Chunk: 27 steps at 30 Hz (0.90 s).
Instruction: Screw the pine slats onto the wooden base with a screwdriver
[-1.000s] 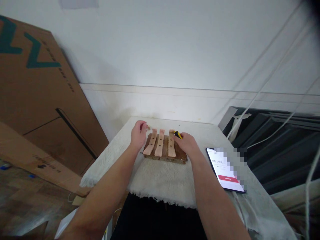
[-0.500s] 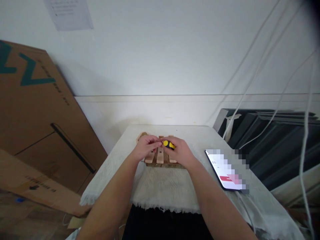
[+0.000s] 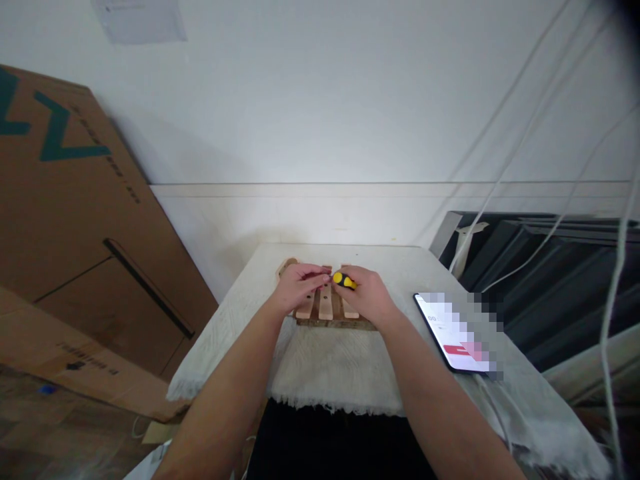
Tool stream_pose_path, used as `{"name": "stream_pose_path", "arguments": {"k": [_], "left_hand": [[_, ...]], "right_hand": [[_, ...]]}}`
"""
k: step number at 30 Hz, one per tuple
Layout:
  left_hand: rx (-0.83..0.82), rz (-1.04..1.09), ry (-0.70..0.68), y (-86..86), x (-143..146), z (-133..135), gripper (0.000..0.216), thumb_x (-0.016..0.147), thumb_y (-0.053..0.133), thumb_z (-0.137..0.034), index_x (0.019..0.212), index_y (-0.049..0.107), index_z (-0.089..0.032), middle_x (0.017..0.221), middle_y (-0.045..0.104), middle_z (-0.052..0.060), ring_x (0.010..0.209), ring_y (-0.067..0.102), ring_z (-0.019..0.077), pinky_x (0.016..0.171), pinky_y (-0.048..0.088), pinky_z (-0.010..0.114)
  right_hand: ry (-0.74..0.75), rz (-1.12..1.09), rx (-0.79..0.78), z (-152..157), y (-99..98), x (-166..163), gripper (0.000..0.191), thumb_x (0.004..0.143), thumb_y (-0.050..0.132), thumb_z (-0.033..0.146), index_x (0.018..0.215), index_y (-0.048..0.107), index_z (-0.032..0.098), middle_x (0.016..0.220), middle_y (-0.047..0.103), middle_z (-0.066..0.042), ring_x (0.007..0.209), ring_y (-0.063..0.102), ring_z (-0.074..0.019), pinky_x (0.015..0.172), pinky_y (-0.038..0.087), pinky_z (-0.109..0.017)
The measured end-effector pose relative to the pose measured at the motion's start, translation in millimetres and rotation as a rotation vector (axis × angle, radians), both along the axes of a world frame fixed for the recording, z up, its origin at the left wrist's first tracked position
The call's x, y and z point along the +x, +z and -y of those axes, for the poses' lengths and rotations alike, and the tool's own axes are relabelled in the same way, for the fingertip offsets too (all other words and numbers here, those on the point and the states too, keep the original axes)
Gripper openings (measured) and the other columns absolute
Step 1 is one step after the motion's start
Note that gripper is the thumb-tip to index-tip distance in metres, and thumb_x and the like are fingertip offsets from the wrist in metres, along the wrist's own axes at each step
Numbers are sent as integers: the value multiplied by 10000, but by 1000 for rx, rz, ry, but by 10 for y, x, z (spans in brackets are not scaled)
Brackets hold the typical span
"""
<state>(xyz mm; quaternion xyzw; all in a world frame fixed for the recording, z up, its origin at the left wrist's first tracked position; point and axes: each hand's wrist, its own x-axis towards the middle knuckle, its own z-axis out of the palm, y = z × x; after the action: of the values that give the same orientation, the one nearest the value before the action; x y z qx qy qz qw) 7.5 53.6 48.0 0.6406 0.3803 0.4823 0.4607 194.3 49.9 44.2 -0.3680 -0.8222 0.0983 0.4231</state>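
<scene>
A small wooden board [image 3: 327, 313] with three pale wooden slats lies on a white cloth [image 3: 330, 363] over a small table. My right hand [image 3: 367, 297] is closed round a yellow and black screwdriver [image 3: 344, 281], held over the slats. My left hand [image 3: 299, 288] sits just left of it over the board, fingers curled and pinched toward the screwdriver's tip. What the left fingers pinch is too small to make out. A small wooden piece [image 3: 285, 267] lies beyond the left hand.
A phone [image 3: 453, 332] with a lit screen lies on the table at the right. A large cardboard box [image 3: 75, 227] leans on the wall at the left. White cables [image 3: 505, 167] hang at the right above dark panels [image 3: 560, 280].
My right hand picked up the screwdriver from the board's far edge. Both hands came together over the slats. The left hand moved right from the board's left corner.
</scene>
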Motion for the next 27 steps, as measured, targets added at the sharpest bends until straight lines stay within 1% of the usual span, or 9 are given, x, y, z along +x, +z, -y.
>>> {"name": "stream_pose_path", "arguments": {"k": [2,6,9,11,15,18,23,25,27], "left_hand": [[18,-6,0,-1,7,-7,337,685,775,-386,878,746,-110,725,683,26,614,556,83,608,448,213],[-37,78,-41,-12,45,-5,495,714,734,-509,1003,734,-108,695,663,20,599,552,89,603,451,224],[-68,81,-87,-5,53,12,559,738,689,-575,1052,724,-114,809,701,61,690,610,124,658,482,249],[-27,9,-98,16,44,27,543,755,670,-584,1025,733,-118,863,711,79,725,627,137,680,493,259],[113,-166,-57,66,25,61,523,811,593,-604,980,747,-134,813,709,71,728,627,147,710,501,274],[144,-234,-29,93,18,103,528,828,566,-606,987,749,-137,876,719,87,771,632,157,729,498,274],[147,-357,-246,175,-21,196,469,810,620,-564,1004,761,-161,842,725,65,778,635,167,680,480,240],[115,-384,-373,212,-40,218,494,834,578,-584,1055,751,-177,856,732,59,810,653,181,705,492,247],[81,-390,-492,232,-49,226,533,847,535,-619,1093,739,-192,995,740,74,950,665,209,820,502,277]], "right_hand": [[9,-1,35,16,6,-3,140,819,609,224,939,673,190,918,714,-67,857,655,-199,775,488,-315],[-20,-42,81,-1,-3,3,181,832,634,268,995,653,193,963,705,-72,898,646,-196,797,488,-313],[-80,-42,74,-20,-6,16,199,855,624,326,994,654,187,974,703,-84,913,642,-207,815,484,-322],[-115,-22,55,-19,-3,20,200,871,598,329,994,658,184,982,705,-89,922,641,-213,824,480,-324],[-134,24,23,-11,5,35,211,891,531,300,1007,664,184,1002,707,-86,950,638,-215,840,470,-319],[-232,8,1,-33,28,71,245,889,512,326,1001,667,173,1012,710,-99,954,639,-219,826,458,-308],[-513,185,-223,-91,88,141,303,879,478,400,874,679,173,874,723,-119,809,653,-232,654,390,-294],[-540,273,-286,-107,88,152,306,869,483,411,860,681,178,871,728,-128,804,656,-238,621,356,-293],[-532,323,-312,-120,74,154,307,868,481,413,871,683,182,882,732,-132,813,660,-240,610,339,-293]]}}
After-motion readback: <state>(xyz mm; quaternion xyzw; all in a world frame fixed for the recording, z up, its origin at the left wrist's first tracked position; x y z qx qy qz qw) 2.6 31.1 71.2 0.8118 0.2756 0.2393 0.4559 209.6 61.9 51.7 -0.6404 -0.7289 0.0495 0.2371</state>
